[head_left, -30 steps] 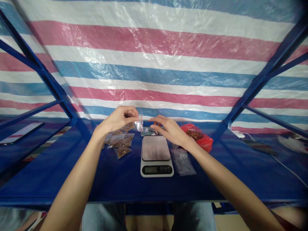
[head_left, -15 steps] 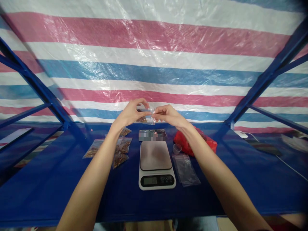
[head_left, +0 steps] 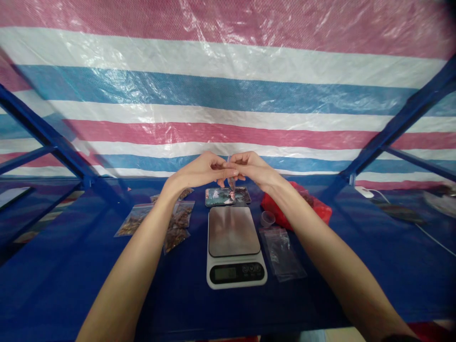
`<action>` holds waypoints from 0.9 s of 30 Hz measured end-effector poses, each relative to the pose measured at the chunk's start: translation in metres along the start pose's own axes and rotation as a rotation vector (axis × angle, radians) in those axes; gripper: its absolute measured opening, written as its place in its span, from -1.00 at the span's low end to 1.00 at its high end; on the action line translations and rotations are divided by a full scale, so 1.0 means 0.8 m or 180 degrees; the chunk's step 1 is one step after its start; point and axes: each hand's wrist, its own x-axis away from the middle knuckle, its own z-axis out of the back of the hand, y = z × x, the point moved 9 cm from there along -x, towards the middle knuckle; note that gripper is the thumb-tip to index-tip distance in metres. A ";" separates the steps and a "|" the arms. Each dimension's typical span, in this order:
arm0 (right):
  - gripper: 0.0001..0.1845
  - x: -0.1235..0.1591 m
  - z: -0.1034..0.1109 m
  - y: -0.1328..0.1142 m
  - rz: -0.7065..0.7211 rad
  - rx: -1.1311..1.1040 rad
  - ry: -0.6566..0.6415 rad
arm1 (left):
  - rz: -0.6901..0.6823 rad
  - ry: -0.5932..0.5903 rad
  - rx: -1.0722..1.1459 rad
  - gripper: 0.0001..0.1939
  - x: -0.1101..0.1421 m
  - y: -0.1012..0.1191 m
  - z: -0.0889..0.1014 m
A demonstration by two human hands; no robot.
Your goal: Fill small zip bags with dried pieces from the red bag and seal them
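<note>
My left hand [head_left: 199,172] and my right hand [head_left: 254,170] meet in the air above the far edge of the table. Their fingertips pinch a small clear plastic bag [head_left: 231,179], mostly hidden by my fingers. Below my hands lies a smartphone [head_left: 228,196] with a lit screen, and a steel-topped digital kitchen scale [head_left: 233,247] stands nearer me. Several small zip bags of brown pieces [head_left: 176,223] lie under my left forearm. Under my right forearm are a red plastic bag [head_left: 295,209], a small translucent cup [head_left: 268,218] and a flat clear bag [head_left: 283,254].
All this stands on a blue table [head_left: 89,285] inside a blue metal frame [head_left: 46,128], backed by a striped plastic tarpaulin [head_left: 228,95]. A white computer mouse [head_left: 364,192] with a cable sits at the far right, and a pale tablet [head_left: 10,196] lies at the far left.
My hands have come closer together, and the small bag now hangs narrower between my fingertips. The view has tilted down, and the phone is less hidden.
</note>
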 end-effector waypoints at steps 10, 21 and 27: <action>-0.51 0.004 -0.011 0.001 -0.0061 -0.0009 -0.0346 | 0.0100 -0.0441 0.0172 -0.77 0.002 -0.012 -0.006; -0.77 0.005 -0.014 -0.008 0.0218 0.0688 -0.0516 | 0.0254 -0.0371 -0.0281 -0.69 0.002 -0.014 -0.003; -0.86 0.012 -0.022 -0.016 0.0340 0.1759 -0.0406 | 0.0409 -0.0601 -0.0602 -0.70 0.010 -0.012 -0.010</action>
